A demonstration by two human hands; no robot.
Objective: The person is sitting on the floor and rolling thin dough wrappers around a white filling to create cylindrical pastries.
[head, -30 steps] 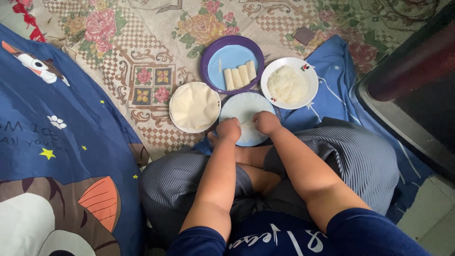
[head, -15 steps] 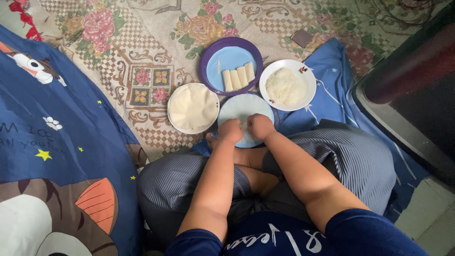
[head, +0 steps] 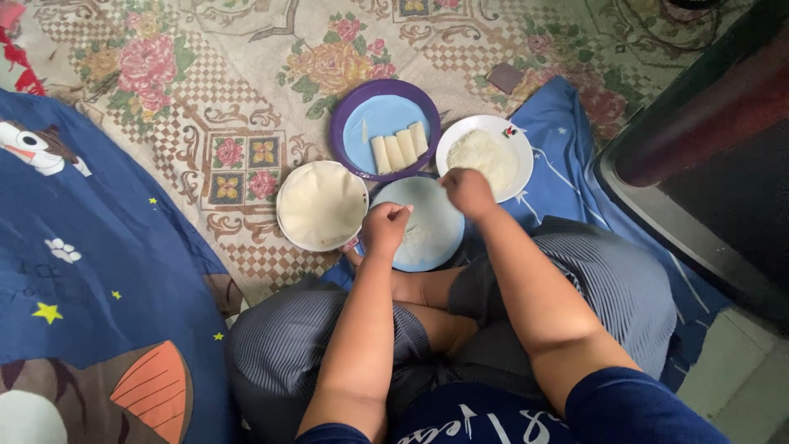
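A stack of round wrappers (head: 321, 205) is lying just left of the light blue plate (head: 434, 238). The left hand (head: 385, 228) is being held curled over that plate's left edge, fingers closed; what they pinch cannot be told. Behind the plate, three rolls (head: 399, 149) are resting in a purple plate (head: 345, 123). The right hand (head: 467, 191) is being held closed at the blue plate's far right rim, beside a white plate (head: 514, 136) of filling.

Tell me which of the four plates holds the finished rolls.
The purple-rimmed plate, farthest from the person. It holds three pale rolls side by side; the others hold flat wrappers, white filling, or sit under the hands.
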